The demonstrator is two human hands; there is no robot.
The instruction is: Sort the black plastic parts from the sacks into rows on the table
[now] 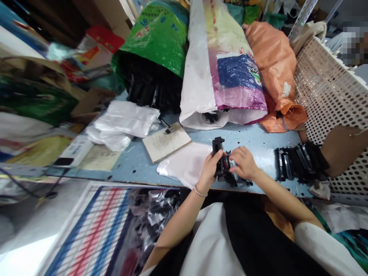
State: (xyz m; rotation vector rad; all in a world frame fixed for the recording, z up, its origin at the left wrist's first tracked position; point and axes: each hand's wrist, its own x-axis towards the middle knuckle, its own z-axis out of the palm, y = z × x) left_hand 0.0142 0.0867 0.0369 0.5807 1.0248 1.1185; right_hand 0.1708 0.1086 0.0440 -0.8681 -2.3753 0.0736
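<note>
Near the front edge of the blue table, my left hand (211, 167) is closed around a black plastic part (217, 147) and holds it upright. Just to the right is my right hand (243, 163), its fingers bent toward the part; whether they grip anything I cannot make out. Between and below the hands lie more black parts (230, 178), partly hidden by the fingers. A stack of flat white plastic sheets or bags (184, 163) lies to the left of my left hand.
Black parts with metal strips (296, 163) lie in a row at the right, beside a perforated cream basket (333, 99). Behind stand a green sack (161, 34), a white and purple sack (198, 69) and an orange sack (270, 61). A board (163, 143) and white bags (123, 120) lie left.
</note>
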